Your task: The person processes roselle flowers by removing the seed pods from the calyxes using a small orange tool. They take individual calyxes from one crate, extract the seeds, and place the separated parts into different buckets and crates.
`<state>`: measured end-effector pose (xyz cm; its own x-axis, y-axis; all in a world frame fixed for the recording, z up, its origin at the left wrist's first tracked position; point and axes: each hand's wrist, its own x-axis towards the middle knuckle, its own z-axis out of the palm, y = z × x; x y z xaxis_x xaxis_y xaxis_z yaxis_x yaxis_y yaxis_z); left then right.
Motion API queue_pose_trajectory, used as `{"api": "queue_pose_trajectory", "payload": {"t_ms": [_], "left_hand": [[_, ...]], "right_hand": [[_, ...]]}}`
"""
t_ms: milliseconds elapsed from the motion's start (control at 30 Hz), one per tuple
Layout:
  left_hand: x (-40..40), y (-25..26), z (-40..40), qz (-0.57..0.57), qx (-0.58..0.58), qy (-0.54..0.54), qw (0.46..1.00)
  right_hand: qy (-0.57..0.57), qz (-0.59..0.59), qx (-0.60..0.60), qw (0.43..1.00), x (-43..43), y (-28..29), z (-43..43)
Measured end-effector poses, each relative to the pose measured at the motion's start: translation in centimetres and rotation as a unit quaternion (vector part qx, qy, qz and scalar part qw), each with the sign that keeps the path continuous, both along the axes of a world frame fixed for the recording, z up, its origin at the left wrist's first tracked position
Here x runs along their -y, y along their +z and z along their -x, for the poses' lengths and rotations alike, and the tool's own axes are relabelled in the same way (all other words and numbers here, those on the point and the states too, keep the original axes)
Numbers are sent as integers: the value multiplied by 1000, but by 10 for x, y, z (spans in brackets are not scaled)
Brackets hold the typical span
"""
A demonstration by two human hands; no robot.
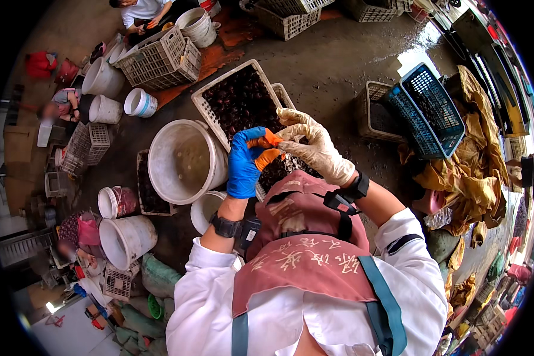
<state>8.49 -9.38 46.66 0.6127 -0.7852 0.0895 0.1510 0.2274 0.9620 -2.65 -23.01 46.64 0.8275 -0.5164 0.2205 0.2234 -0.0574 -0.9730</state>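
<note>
My left hand (pixel 247 162), in a blue glove with orange covers on some fingers, is raised over the crates with its fingers bent and its thumb apart from them. Beside it, my right hand (pixel 316 144), in a soiled whitish glove, pinches the tip of an orange finger cover (pixel 272 137) on the left hand. Beyond both hands lies a plastic crate (pixel 207 111) full of dark, shiny, rounded objects (pixel 240 100). Pale pieces (pixel 289 164), perhaps shells, lie below the right hand, partly hidden by it and the apron (pixel 302 262).
A large whitish tub (pixel 184 162) stands left of my left hand, a smaller bucket (pixel 204 211) nearer me. Blue (pixel 427 111) and grey (pixel 378 111) crates stand right, near crumpled yellow sheeting (pixel 476 164). Stacked crates (pixel 160 62) and a seated co-worker (pixel 142 13) are upper left; others sit left.
</note>
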Motion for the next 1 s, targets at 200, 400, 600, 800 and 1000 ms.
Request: {"api": "queue_pose_trajectory", "payload": {"t_ms": [200,400,600,800,1000], "left_hand": [[-13,6,2,12,-70,3,997],[-18,10,5,1,-54,-10,998],[-20,19,8,13,1,-17,1000],[-18,27,10,-7,34,17,999],[-24,21,10,-8,65,54,996]], "right_hand": [[-55,-122,23,991,0,9,-2],[-91,-85,61,990,-4,20,-12],[-84,-56,41,994,-9,22,-13],[-64,-15,38,997,-16,21,-14],[-62,-34,44,997,-20,27,-12]]}}
